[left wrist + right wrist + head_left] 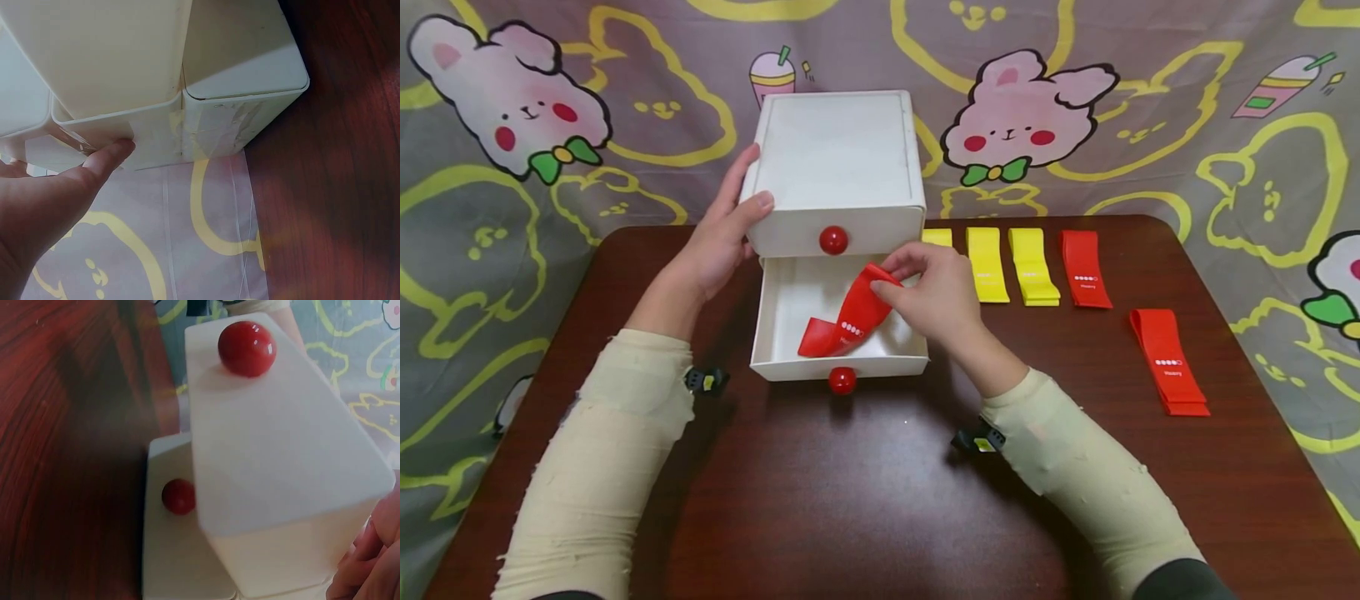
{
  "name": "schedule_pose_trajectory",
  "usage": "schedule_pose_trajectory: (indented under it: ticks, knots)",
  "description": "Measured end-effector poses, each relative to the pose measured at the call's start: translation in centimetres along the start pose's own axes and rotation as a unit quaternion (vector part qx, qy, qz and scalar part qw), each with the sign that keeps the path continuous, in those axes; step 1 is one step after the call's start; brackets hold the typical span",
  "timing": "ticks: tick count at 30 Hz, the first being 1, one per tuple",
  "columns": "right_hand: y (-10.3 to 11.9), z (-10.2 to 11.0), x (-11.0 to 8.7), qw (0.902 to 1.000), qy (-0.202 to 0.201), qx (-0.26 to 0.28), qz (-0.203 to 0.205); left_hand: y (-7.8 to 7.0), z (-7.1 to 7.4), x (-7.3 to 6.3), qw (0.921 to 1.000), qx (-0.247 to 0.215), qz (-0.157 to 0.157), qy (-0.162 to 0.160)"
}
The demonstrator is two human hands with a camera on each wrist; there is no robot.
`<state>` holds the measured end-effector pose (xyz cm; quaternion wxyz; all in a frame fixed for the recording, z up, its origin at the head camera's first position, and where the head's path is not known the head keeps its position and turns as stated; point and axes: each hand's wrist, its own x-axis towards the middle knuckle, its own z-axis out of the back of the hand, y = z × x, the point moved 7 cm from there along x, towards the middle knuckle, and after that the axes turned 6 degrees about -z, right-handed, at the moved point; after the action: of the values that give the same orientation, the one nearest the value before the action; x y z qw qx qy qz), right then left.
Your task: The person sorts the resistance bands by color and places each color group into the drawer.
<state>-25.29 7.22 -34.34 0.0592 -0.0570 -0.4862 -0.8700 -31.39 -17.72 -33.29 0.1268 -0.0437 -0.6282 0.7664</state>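
Observation:
A white drawer cabinet point(835, 150) has its middle drawer point(775, 321) pulled out, with a red knob point(842, 381) in front. My right hand point(936, 292) pinches one end of a red resistance band point(861, 312) between thumb and fingers. The band's other end droops into the drawer. In the right wrist view, the right hand point(369, 569) shows at the lower right beside the drawer, and the band is hidden. My left hand point(718, 229) rests against the cabinet's left side, thumb near the top edge. The left wrist view shows its thumb point(109, 159) against the side wall.
Right of the cabinet lie several folded bands in a row: yellow bands point(988, 265) and a red band point(1085, 268). Another red band point(1170, 362) lies nearer the right edge of the dark wooden table point(865, 500). A patterned cloth point(850, 50) hangs behind.

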Motion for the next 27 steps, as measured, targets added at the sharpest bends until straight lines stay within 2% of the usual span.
schedule_pose_trajectory:
  ticks: [4, 9, 20, 27]
  knots:
    - [-0.41, 0.2, 0.14, 0.9999, -0.011, -0.011, -0.004, 0.0, 0.03, -0.01, 1.0, 0.003, 0.002, -0.001]
    - [-0.61, 0.25, 0.35, 0.9987, -0.024, -0.043, 0.011, -0.06, -0.01, -0.02, 1.0, 0.004, -0.002, 0.0]
    - [-0.47, 0.25, 0.38, 0.9895, -0.039, -0.134, 0.038, -0.14, -0.05, 0.01, 0.9999, 0.0, -0.012, 0.002]
    - [-0.43, 0.27, 0.17, 0.9861, -0.06, -0.142, 0.061, -0.02, -0.1, 0.06, 1.0, -0.006, -0.007, -0.002]
